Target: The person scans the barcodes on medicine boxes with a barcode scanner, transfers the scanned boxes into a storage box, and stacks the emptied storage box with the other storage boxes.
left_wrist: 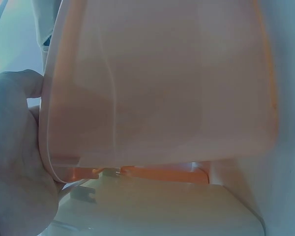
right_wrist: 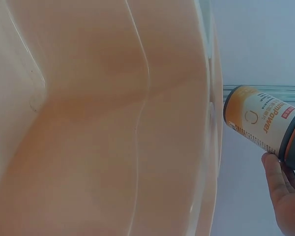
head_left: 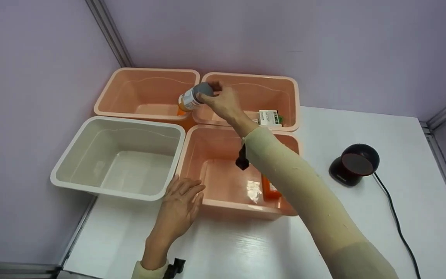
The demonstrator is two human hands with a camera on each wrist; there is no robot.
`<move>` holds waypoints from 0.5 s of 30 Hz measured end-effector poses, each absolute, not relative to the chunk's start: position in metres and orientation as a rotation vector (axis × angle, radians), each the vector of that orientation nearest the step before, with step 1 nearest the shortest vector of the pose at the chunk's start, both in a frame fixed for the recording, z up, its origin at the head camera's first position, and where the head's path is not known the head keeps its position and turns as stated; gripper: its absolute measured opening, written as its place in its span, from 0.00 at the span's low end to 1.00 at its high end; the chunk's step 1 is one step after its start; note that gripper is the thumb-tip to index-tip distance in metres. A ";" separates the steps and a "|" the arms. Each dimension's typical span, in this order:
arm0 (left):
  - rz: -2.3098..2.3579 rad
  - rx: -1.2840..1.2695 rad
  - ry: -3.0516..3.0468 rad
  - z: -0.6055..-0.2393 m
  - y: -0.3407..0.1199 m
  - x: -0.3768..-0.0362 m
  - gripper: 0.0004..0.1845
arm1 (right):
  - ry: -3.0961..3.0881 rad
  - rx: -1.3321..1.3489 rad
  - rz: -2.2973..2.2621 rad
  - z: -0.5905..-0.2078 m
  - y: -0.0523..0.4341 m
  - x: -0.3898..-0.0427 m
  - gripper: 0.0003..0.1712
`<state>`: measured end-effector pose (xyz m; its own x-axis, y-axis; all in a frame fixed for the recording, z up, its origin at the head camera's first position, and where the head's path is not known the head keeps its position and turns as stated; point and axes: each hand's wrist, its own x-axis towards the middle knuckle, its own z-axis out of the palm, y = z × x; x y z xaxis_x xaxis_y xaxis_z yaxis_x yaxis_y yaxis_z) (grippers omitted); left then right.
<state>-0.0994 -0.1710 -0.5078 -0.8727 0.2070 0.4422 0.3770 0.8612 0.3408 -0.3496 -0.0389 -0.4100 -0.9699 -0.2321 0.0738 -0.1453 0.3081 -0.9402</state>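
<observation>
My right hand (head_left: 221,101) reaches over the bins and grips a white and orange bottle (head_left: 193,97) by its grey cap, tilted above the rim between the two far pink bins. In the right wrist view the bottle (right_wrist: 262,119) hangs over the far left pink bin (right_wrist: 113,123), with my fingers (right_wrist: 285,191) at its cap end. My left hand (head_left: 179,201) rests with straight fingers against the front left corner of the near pink bin (head_left: 207,207). The left wrist view shows that hand (left_wrist: 14,162) pressed to the bin wall (left_wrist: 157,83).
Four bins stand together: a white bin (head_left: 68,182) at near left, a far left pink bin (head_left: 108,110), a far right pink bin (head_left: 292,97) holding a small box (head_left: 268,117). The near bin holds an orange pack (head_left: 268,190). A black scanner (head_left: 355,164) with a cable stands at right.
</observation>
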 end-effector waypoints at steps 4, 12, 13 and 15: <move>-0.596 -0.437 -2.621 -0.508 -0.171 -0.098 0.14 | 2.494 -0.366 -1.762 -0.413 -0.046 -0.350 0.30; -0.613 -0.428 -2.627 -0.507 -0.170 -0.095 0.14 | 2.521 -0.415 -1.730 -0.412 -0.059 -0.350 0.29; -0.608 -0.426 -2.633 -0.507 -0.170 -0.095 0.14 | 2.525 -0.417 -1.724 -0.412 -0.060 -0.350 0.29; -0.599 -0.415 -2.646 -0.507 -0.171 -0.093 0.14 | 2.538 -0.414 -1.708 -0.413 -0.063 -0.349 0.28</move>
